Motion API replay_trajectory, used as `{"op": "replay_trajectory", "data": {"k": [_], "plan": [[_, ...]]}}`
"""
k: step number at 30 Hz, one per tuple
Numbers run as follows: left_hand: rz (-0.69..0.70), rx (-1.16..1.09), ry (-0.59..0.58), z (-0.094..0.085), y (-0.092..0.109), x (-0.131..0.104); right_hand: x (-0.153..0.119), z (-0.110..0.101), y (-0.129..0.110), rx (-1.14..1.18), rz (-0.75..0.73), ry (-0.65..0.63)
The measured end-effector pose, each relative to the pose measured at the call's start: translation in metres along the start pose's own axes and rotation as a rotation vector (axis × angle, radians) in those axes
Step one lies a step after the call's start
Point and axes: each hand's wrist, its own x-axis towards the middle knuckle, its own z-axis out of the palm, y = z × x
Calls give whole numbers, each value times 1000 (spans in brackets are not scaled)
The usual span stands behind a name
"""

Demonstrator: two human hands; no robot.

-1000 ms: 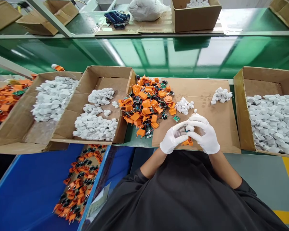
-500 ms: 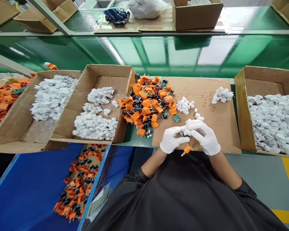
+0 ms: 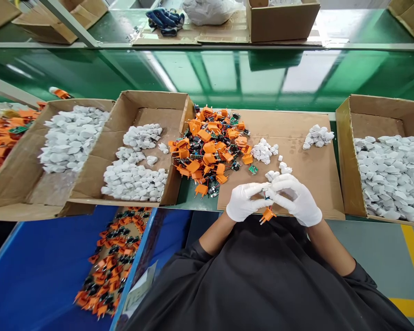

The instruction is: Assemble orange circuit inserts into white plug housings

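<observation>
White gloves cover both hands, which meet at the front edge of the cardboard sheet. My left hand pinches a small circuit board with an orange plug hanging below it on wires. From the other side my right hand closes its fingertips on the same assembly; the glove hides most of the board. Small white plastic pieces lie just beyond the fingertips. To the left is a heap of orange plugs with circuit boards, and a loose green board lies at its edge.
Cardboard boxes of white plastic pieces stand at the left and right. More white pieces lie on the cardboard sheet. A blue bin with orange plug assemblies is below left. Blue gloves rest on the back shelf.
Both hands have shifted slightly; my right hand has moved a little to the right and down. The orange plug has turned, its pins now pointing more downward.
</observation>
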Motion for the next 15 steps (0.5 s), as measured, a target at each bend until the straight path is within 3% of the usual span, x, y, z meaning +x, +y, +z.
{"op": "replay_trajectory", "data": {"k": [7,11,15], "plan": [[155,-15,43,-1,-1,4,-7,5,-3,296,378,54],[161,83,51,-3,-2,5,-8,12,-3,351,399,60],[177,100,28,-6,-1,6,-5,9,-4,376,420,-21]]}}
